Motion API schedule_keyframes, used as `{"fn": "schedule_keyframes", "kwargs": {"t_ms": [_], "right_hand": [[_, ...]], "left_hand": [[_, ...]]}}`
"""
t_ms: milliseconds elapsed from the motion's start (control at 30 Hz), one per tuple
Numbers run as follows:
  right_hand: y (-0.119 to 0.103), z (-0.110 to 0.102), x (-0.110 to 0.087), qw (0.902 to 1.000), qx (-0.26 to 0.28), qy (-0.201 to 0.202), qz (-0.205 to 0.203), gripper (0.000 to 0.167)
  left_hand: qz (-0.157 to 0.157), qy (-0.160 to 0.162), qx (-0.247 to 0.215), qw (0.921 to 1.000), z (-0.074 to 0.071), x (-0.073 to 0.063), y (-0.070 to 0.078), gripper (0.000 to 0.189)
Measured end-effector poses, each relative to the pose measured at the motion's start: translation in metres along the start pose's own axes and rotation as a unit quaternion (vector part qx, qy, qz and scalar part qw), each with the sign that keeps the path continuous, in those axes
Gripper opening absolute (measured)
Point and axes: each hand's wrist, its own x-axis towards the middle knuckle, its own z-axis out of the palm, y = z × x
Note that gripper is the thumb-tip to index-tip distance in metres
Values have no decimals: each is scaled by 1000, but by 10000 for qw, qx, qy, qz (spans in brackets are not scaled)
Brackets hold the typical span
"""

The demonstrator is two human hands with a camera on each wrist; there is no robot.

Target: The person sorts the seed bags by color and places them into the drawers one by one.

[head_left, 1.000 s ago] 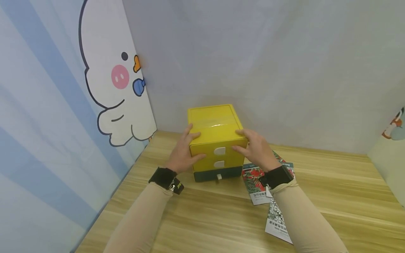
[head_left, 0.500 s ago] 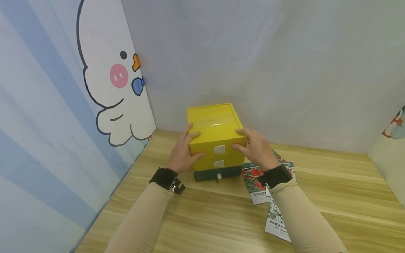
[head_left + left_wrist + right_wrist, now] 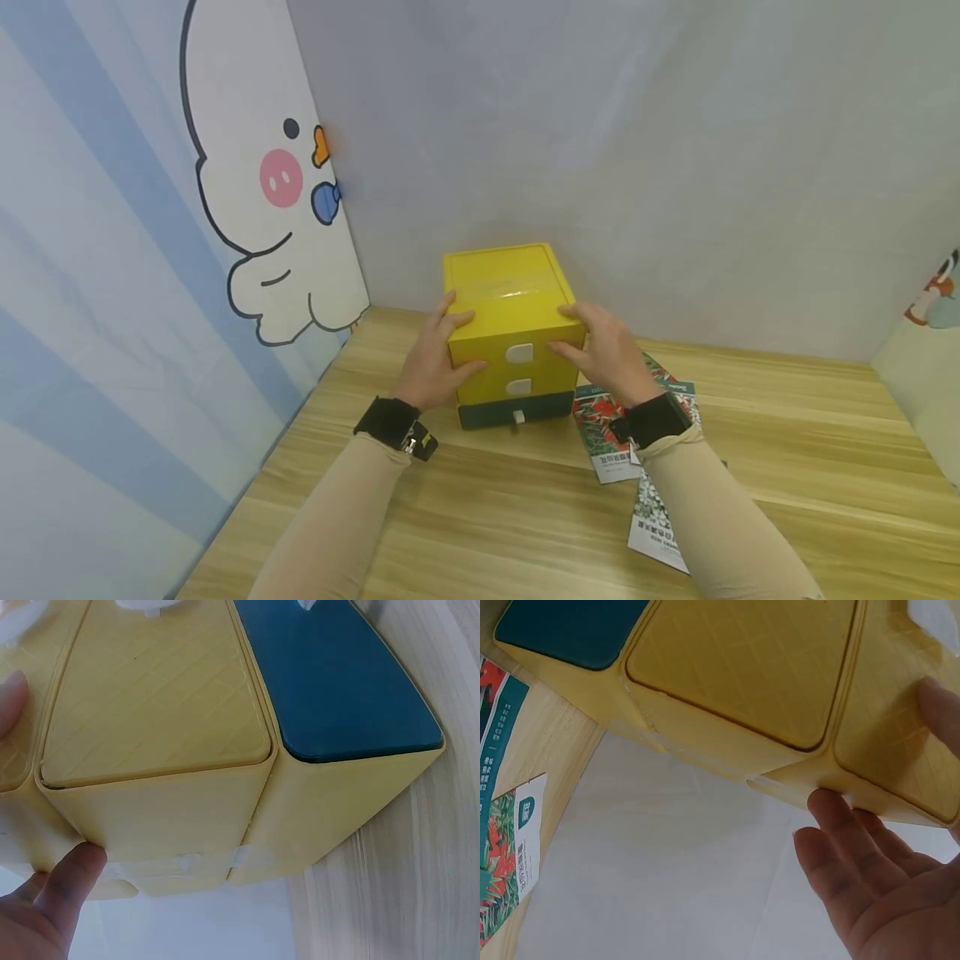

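Note:
A small yellow drawer box stands upright against the back of the table, clear tape across its top. Two yellow drawers with white tabs sit above a dark green bottom drawer with a small white knob. My left hand grips the box's left front corner, thumb on the front, fingers on the side and top edge. At the opposite corner, my right hand holds on likewise, its thumb on the upper drawer front. In the right wrist view, fingertips touch the yellow side wall. All the drawers look closed.
Several flower-seed packets lie on the wooden table right of the box, partly under my right forearm. A white packet is nearest me. A pale curtain rises behind, and a cartoon-printed blue curtain borders the left.

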Motion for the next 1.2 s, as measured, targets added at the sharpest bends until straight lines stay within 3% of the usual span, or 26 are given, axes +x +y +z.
{"fn": "schedule_keyframes", "kwargs": {"t_ms": [133, 233, 367, 467, 533, 600, 667, 767, 833, 1000, 1200], "right_hand": [[-3, 3, -4, 9998, 190, -52, 86, 63], [-6, 8, -11, 9989, 355, 103, 278, 74], [-12, 17, -26, 9878, 818, 914, 961, 78], [-17, 25, -36, 9687, 1287, 1645, 1344, 63], [-21, 31, -41, 9633, 1327, 1918, 1332, 51], [-23, 37, -45, 9659, 1187, 1972, 1184, 41], [-23, 44, -50, 9745, 881, 1845, 924, 33], [-20, 56, -56, 9854, 311, 1635, 367, 24], [-17, 64, -60, 9875, -97, 1569, -50, 22], [-9, 80, -64, 9765, -988, 1661, -954, 29], [-10, 98, -60, 9565, -1553, 1768, -1722, 35]], "left_hand": [[-53, -69, -13, 10000, -1, 0, 0, 72], [-101, -206, -7, 9997, -5, -1, 2, 71], [-204, -522, 18, 9984, -12, 1, 6, 72], [-285, -780, 104, 9965, -18, 3, 8, 73], [-313, -918, 201, 9951, -21, 5, 9, 73], [-288, -1018, 384, 9936, -24, 6, 10, 74], [-260, -1113, 632, 9914, -29, 9, 12, 75], [-124, -1145, 972, 9886, -37, 14, 19, 76], [-33, -1133, 1104, 9874, -42, 20, 27, 77], [335, -1143, 1223, 9853, -51, 39, 51, 75], [479, -1537, 1693, 9723, -46, 67, 69, 76]]}}
